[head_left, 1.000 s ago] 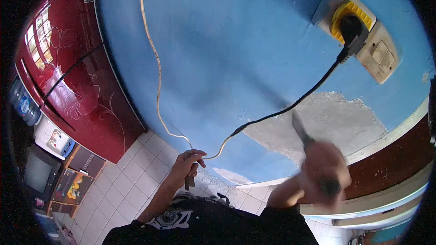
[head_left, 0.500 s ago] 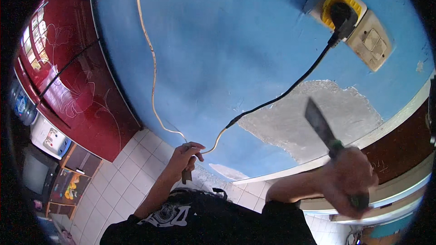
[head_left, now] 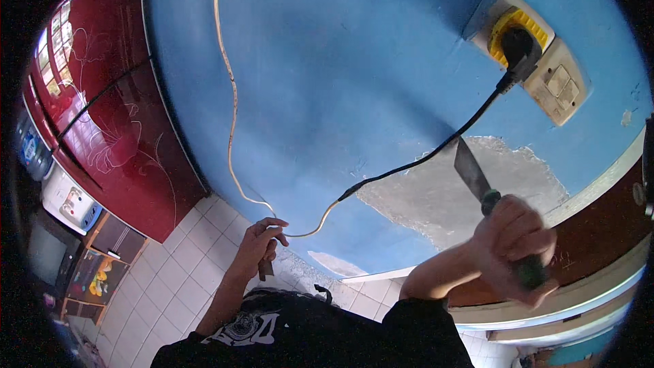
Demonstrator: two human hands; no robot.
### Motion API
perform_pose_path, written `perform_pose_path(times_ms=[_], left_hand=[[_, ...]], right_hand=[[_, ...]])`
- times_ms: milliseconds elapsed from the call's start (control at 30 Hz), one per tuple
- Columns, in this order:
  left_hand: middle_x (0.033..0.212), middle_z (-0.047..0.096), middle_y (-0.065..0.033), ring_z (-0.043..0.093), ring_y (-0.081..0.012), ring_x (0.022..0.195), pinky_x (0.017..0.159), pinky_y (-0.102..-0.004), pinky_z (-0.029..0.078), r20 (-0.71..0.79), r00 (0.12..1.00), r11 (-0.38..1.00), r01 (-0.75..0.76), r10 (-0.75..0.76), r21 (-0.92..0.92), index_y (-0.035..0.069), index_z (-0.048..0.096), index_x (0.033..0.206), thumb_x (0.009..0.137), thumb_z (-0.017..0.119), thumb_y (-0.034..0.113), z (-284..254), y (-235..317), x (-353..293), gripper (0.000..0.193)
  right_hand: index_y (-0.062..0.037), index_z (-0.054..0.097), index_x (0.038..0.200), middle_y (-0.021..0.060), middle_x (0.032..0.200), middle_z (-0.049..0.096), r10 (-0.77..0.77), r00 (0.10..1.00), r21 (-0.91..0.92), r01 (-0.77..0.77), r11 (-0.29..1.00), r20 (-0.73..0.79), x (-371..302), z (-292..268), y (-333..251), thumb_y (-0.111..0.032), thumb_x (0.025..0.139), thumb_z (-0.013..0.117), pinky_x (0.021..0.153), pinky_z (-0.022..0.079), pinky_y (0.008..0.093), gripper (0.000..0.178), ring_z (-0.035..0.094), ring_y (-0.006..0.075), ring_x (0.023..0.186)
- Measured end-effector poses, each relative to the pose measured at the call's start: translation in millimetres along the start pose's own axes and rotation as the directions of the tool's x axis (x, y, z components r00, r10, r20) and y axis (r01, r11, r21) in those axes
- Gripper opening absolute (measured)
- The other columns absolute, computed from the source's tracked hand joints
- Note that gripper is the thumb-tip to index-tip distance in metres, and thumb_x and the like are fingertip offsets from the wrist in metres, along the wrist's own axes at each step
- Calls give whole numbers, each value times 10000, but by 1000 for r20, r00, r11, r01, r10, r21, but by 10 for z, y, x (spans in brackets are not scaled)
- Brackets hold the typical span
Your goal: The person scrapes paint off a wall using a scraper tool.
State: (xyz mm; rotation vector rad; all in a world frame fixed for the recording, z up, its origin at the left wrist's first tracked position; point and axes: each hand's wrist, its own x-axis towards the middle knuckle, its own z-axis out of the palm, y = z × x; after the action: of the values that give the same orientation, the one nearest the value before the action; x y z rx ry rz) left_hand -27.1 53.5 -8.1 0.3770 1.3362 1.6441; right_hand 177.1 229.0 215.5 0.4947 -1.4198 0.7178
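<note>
My right hand [head_left: 514, 245] grips the green handle of a putty knife [head_left: 471, 172]. Its grey blade points up and slightly left, in front of the grey bare patch [head_left: 415, 194] on the blue wall; whether it touches cannot be told. My left hand [head_left: 257, 249], lower and further left, pinches a thin whitish cable [head_left: 231, 129] at its low bend. From beneath that hand a small flat brownish-grey piece [head_left: 266, 270] sticks out, its upper part hidden by the fingers. The cable joins a black cord [head_left: 422, 158] that rises to a black plug [head_left: 521, 51].
The plug sits in a yellow-rimmed socket [head_left: 501, 34] beside a wall switch [head_left: 562, 87]. A dark red refrigerator [head_left: 116, 116] stands left, with a water dispenser [head_left: 71, 201] and a cabinet [head_left: 102, 276] beyond. White floor tiles [head_left: 180, 259] lie below; brown wood [head_left: 599, 232] is at right.
My right hand has moved slightly up and left with the putty knife. My left hand, still on the cable, appears a little further left. The view has shifted slightly.
</note>
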Motion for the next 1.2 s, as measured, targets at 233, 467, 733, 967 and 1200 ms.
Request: perform_pose_path(times_ms=[233,467,733,967,1200], left_hand=[[690,582,-56,322,-26,377,365,-195,302,-10,1000,999,-19,19,-28,40,571,980,870,498,150,33,-25,43,171],[667,583,-55,338,-36,384,358,-201,309,-74,997,998,-20,25,65,38,568,961,853,507,153,31,-10,71,169],[662,587,-76,327,-24,349,333,-189,291,-55,993,994,-109,109,-5,30,569,949,865,478,125,14,78,6,156],[657,578,-77,344,-38,350,338,-204,314,-173,982,998,-67,69,22,23,565,948,844,488,123,-90,114,-107,163],[661,580,-80,358,-37,360,349,-195,319,-227,971,996,-58,71,64,33,574,945,847,502,136,-283,172,-184,159]], right_hand=[[-131,394,511,-22,431,361,-206,942,71,232,970,-266,-13,-116,-291,-517,799,418,438,299,247,482,354,99,388],[-172,279,545,-38,483,245,-320,805,-45,345,938,-499,-12,-510,-378,-462,719,474,434,226,253,390,269,92,431],[-167,278,549,-35,482,244,-413,585,-100,491,865,-698,-374,-363,-174,-472,729,466,434,229,260,401,270,85,434],[-164,278,550,-35,481,244,-359,615,-78,434,897,-702,-420,-204,54,-475,734,461,433,229,261,405,269,83,433],[-163,278,551,-35,479,243,-304,665,-67,357,932,-682,-421,24,296,-474,739,458,432,228,259,406,267,81,430]])
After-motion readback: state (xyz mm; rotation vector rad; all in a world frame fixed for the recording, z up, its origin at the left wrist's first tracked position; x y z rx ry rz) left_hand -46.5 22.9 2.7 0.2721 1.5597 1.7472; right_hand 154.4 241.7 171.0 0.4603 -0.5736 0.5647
